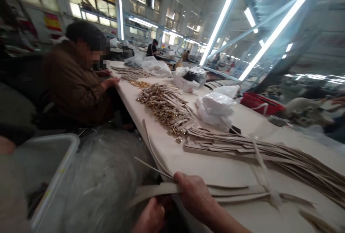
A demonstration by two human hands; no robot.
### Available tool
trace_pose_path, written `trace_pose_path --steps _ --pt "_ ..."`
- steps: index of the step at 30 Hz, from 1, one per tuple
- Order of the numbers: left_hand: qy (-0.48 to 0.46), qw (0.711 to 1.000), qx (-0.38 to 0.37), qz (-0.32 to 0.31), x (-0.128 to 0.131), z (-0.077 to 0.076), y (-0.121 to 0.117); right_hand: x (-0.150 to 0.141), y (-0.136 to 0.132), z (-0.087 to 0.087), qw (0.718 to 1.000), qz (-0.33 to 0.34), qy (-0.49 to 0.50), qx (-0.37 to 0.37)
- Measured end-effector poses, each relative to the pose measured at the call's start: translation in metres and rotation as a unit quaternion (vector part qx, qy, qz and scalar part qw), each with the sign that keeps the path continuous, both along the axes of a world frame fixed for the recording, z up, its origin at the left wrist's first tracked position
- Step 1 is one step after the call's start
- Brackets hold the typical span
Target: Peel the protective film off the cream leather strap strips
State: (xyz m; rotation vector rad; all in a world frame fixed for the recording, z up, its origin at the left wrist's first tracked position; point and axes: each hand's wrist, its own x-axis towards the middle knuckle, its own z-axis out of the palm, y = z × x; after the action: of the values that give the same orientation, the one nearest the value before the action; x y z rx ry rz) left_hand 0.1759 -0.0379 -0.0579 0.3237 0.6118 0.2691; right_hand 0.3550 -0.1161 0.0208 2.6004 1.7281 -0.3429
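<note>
My right hand [192, 191] is closed around several long, flat grey-beige strips [228, 191] at the table's near edge. Two thin strip ends rise past its fingers to the upper left, and wider ends stick out leftward over the edge. Just below these ends is my left hand [152, 215], its fingers curled against the underside of the strips; blur partly hides its grip. Beyond my hands lies a large stack of similar strips [229, 145], fanning out to the right. Farther back is a heap of short straps with gold-coloured metal fittings [164, 109].
A person in a brown jacket [72, 78] sits along the table's left side. Below the edge stand a plastic-covered bundle [105, 179] and a pale bin [58, 175]. Clear plastic bags [215, 109], a white box [185, 82] and a red bag [260, 103] are farther back.
</note>
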Motion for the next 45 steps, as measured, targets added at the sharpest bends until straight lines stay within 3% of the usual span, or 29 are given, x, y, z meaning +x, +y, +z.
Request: trace_pose_path --steps 4,7,9,14,17,20,22,25,30,36,42,45 --pt "0.018 0.99 -0.082 0.112 0.018 0.016 0.023 -0.03 0.019 -0.016 0.999 0.044 0.024 0.018" --pt "0.069 0.976 -0.058 0.196 0.011 0.032 0.047 -0.04 0.027 -0.025 0.998 0.066 0.021 0.004" --pt "0.091 0.97 -0.046 0.219 0.005 0.037 0.057 -0.043 0.03 -0.025 0.997 0.071 0.029 -0.001" --pt "0.094 0.968 -0.027 0.233 0.003 0.032 0.06 -0.04 0.035 -0.002 0.988 0.038 0.152 -0.009" --pt "0.088 0.968 0.006 0.233 0.004 0.032 0.055 -0.035 0.04 0.014 0.961 0.042 0.274 -0.006" --pt "0.068 0.973 0.026 0.221 0.003 0.036 0.052 -0.033 0.048 0.019 0.924 0.049 0.379 -0.011" --pt "0.061 0.974 0.024 0.215 0.003 0.038 0.052 -0.035 0.053 0.016 0.917 0.036 0.397 -0.005" --pt "0.069 0.973 0.0 0.222 0.005 0.042 0.055 -0.036 0.058 0.012 0.94 0.03 0.34 0.004" --pt "0.063 0.96 -0.075 0.261 0.013 0.045 0.07 -0.024 0.05 0.014 0.987 0.074 0.143 -0.023" --pt "0.071 0.943 -0.079 0.315 0.017 0.052 0.093 -0.003 0.014 0.011 0.988 0.138 0.063 0.035" --pt "0.076 0.942 -0.034 0.325 0.018 0.062 0.092 0.001 -0.009 0.002 0.983 0.175 0.025 0.055" --pt "0.07 0.945 0.019 0.32 0.021 0.068 0.09 -0.017 -0.02 0.008 0.97 0.178 -0.014 0.163"
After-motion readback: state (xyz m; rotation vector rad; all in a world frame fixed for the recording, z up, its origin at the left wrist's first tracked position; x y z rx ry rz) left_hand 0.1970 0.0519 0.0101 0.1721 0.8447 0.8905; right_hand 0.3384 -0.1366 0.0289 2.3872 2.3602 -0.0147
